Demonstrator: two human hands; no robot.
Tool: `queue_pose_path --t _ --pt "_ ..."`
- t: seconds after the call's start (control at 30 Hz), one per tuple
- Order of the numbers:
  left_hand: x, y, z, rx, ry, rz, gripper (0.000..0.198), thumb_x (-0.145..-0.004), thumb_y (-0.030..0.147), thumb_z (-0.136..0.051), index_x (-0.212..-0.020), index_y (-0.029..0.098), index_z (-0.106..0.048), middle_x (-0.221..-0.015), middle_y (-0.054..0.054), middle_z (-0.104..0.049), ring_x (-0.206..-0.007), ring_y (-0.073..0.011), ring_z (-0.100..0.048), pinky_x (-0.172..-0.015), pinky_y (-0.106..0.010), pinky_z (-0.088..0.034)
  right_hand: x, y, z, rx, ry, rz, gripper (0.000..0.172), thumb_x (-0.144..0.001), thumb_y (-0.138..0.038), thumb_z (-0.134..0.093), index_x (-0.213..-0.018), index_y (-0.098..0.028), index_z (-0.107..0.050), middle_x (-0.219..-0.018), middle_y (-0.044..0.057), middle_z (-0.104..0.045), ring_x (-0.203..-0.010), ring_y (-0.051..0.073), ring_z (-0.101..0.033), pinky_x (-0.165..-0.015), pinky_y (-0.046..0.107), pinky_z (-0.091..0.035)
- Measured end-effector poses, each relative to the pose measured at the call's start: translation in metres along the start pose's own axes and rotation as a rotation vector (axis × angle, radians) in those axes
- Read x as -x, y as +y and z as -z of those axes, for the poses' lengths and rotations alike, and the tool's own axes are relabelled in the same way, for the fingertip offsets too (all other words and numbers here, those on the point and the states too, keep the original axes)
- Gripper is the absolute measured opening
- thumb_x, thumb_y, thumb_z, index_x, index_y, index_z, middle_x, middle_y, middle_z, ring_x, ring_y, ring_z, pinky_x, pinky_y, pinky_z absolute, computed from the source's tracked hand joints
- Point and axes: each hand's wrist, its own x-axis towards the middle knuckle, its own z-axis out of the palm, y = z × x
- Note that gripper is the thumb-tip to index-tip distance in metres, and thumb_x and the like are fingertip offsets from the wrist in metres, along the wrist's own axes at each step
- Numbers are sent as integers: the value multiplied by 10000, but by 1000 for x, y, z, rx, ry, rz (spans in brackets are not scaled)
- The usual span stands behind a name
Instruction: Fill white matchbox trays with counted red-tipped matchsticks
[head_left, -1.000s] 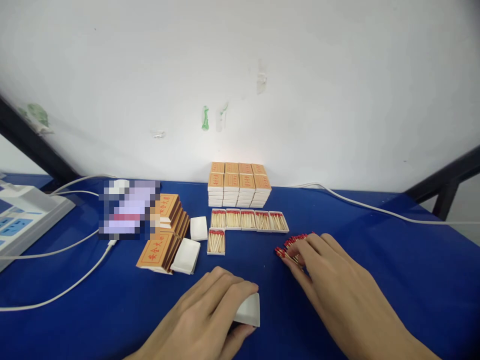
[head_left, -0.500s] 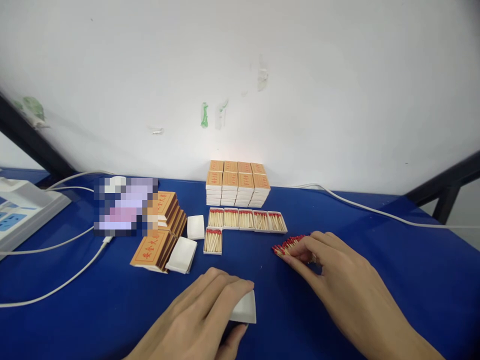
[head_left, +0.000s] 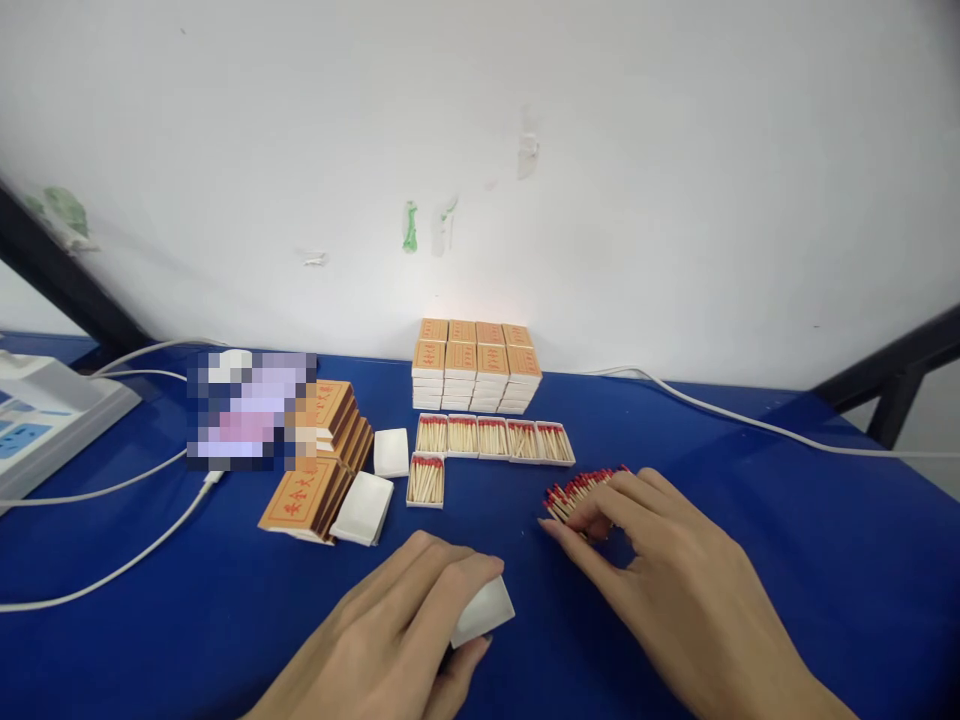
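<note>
My left hand (head_left: 409, 625) grips an empty white matchbox tray (head_left: 486, 609) between thumb and fingers at the lower middle. At the right, my right hand (head_left: 652, 560) has its thumb and forefinger apart at the near edge of a loose pile of red-tipped matches (head_left: 574, 491); no match shows lifted in it. Five trays filled with matches (head_left: 493, 439) stand in a row in the middle. One more filled tray (head_left: 426, 480) sits just in front of the row's left end.
Stacked orange matchboxes (head_left: 476, 362) stand by the wall. More orange boxes or sleeves (head_left: 304, 497) are piled at left, beside white trays (head_left: 363, 508). A blurred phone-like object (head_left: 259, 405), white cables and a power strip (head_left: 45, 420) lie further left.
My right thumb and forefinger have spread a little and shifted toward me at the match pile. The empty tray in my left hand has tilted slightly.
</note>
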Motion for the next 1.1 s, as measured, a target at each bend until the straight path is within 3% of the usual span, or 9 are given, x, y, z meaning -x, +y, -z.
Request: queue_pose_path --t 0.17,0.4,0.6,0.7,0.9,1.1 --pt "-1 1 1 3 30 -3 367 -1089 78 -532 -1420 228 -584 -1154 -57 -768 -958 -207 -795 -842 -284 -690 1 4 1 10 5 -8 338 -1115 -519 -628 -892 -282 -721 -923 55 -757 -867 276 -710 -640 393 -577" --pt "-2 3 1 -36 27 1 336 -1127 106 -504 -1428 228 -587 -1165 -53 -777 -991 -198 -809 -855 -271 -687 6 1 -4 -88 -62 -11 212 -1111 -302 -612 -922 -298 -707 -1006 32 -775 -964 267 -732 -662 372 -584" --pt "-2 0 0 -19 29 -3 354 -1104 76 -515 -1420 217 -590 -1156 -54 -769 -975 -201 -800 -852 -284 -686 6 0 -4 31 46 -37 189 -1099 -327 -621 -940 -286 -713 -958 49 -775 -920 297 -723 -682 421 -588" --pt "-2 -1 -1 -25 26 -15 355 -1105 81 -516 -1428 210 -585 -1156 -60 -766 -979 -203 -799 -844 -278 -686 6 -1 -5 12 11 -8 230 -1109 -332 -611 -907 -283 -708 -958 60 -772 -921 294 -731 -652 397 -574" --pt "-2 2 0 -31 30 -6 350 -1113 81 -502 -1426 213 -588 -1148 -54 -766 -974 -199 -802 -860 -283 -689 6 -7 -4 -145 -74 -14 279 -1125 -396 -643 -875 -292 -708 -958 34 -768 -890 241 -733 -726 370 -605" --pt "-1 1 1 -23 21 -18 373 -1101 67 -503 -1433 212 -593 -1162 -55 -764 -993 -201 -803 -870 -283 -684 6 5 -6 38 59 -51 223 -1129 -422 -600 -1000 -287 -722 -1013 58 -773 -957 306 -715 -681 422 -572"
